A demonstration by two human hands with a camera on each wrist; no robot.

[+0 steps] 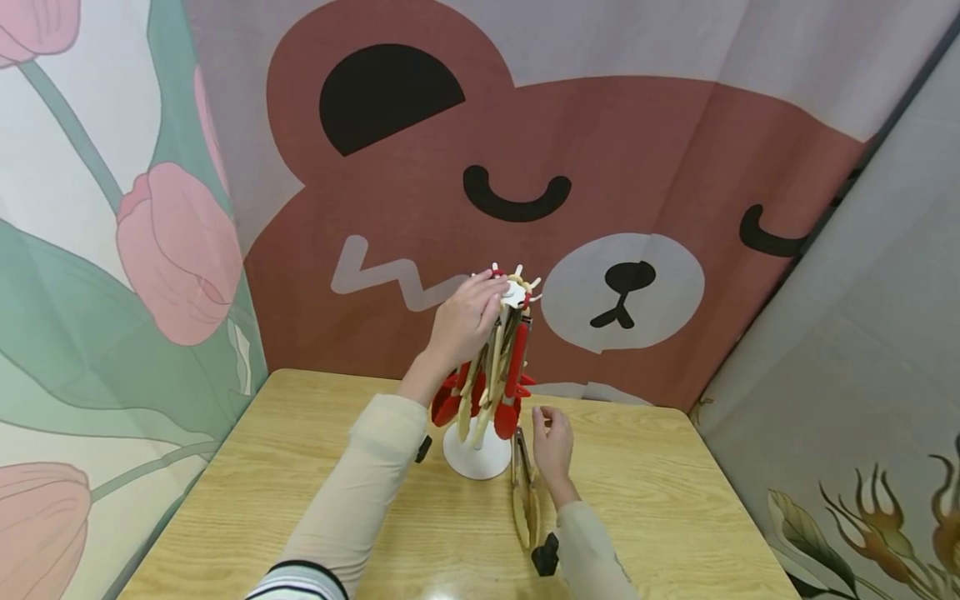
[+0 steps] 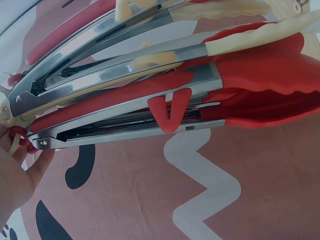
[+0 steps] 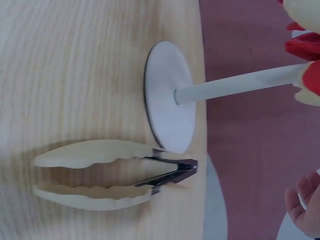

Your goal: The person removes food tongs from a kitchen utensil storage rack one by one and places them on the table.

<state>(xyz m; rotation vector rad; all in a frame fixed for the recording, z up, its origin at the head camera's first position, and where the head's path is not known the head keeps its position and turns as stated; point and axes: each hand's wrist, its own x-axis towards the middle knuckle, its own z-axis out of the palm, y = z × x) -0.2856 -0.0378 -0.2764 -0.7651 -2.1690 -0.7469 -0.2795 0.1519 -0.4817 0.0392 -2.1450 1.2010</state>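
My left hand [image 1: 467,321] is at the top of a white stand hung with several tongs. In the left wrist view its fingertips pinch the red pull ring at the end of red-tipped tongs [image 2: 265,72]. Cream-tipped tongs [image 2: 260,42] hang beside these. My right hand [image 1: 553,450] hovers to the right of the stand, fingers loosely curled and holding nothing. Below it, spread cream-tipped tongs [image 3: 95,152] lie on the table beside the stand's round white base [image 3: 167,95].
The wooden table [image 1: 637,492] reaches back to a curtain [image 1: 405,208] printed with a brown bear. Patterned curtains also hang at both sides. The stand's white pole [image 3: 240,85] rises from its base near the table's far edge.
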